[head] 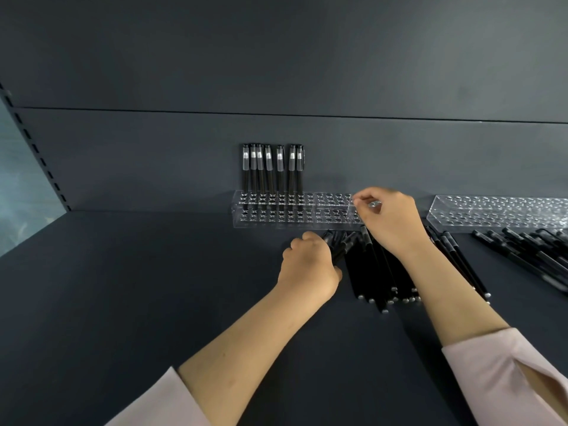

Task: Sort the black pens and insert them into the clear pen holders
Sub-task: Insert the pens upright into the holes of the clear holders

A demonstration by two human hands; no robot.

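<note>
A clear pen holder (276,221) with rows of holes stands against the back wall. Several black pens (270,170) stand upright in its left end. A pile of loose black pens (373,272) lies on the dark shelf in front of the holder. My left hand (310,265) is closed around a few pens at the pile's left edge. My right hand (388,218) hovers over the holder's right end, fingers pinched on a pen whose silver end (374,204) shows; the rest of that pen is hidden by the hand.
A second clear holder (498,213) sits at the back right with no pens standing in it. More loose black pens (528,253) lie in front of it. A slotted upright (37,152) edges the shelf at the far left.
</note>
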